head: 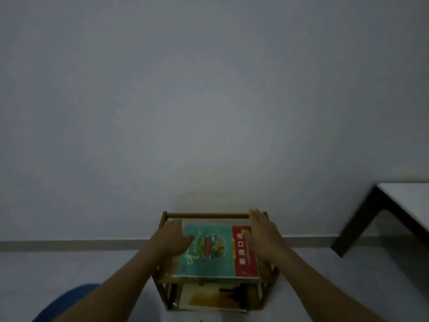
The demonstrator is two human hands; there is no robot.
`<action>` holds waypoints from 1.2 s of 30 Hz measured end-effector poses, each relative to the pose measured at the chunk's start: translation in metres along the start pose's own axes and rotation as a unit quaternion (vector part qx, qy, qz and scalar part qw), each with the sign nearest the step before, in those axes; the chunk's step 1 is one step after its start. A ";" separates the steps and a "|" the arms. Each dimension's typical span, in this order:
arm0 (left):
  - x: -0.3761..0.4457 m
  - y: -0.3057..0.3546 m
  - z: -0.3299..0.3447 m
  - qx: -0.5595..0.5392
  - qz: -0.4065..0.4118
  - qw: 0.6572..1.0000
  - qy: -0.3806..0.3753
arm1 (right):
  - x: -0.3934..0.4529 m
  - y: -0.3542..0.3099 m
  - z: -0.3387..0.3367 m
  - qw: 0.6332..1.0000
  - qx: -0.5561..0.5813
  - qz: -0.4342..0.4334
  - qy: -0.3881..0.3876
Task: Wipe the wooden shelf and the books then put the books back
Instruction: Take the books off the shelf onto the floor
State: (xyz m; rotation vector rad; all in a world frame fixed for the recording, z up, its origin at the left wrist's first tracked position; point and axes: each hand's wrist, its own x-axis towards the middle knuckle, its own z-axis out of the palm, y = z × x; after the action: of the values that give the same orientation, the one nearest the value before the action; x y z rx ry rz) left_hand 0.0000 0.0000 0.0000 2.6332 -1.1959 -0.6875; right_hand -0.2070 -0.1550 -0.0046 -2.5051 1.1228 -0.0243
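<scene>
At lower centre, the left hand (173,237) is lying flat, fingers relaxed, on the teal book (206,249) topping the wooden shelf (206,215); the right hand (263,231) is resting likewise on its red edge. An uneven pull could be tipping the light shelf. Below, another book (213,298) is waiting. At right, a counter (408,198) is standing well apart.

Bare forearms, blue-clad knee (67,300)

Dim, bluish, soft overall blur (faint central glow) — wide-angle bending at edges.
</scene>
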 end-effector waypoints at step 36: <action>0.034 -0.076 0.157 -0.428 -0.050 0.903 -0.003 | 0.021 0.072 0.189 0.885 0.422 0.133 0.145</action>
State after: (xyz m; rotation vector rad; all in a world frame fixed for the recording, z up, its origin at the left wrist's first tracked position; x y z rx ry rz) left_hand -0.0043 0.0305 -0.1745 1.9361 -0.5449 -0.9602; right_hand -0.2114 -0.1478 -0.2074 -1.5856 1.2090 -0.6786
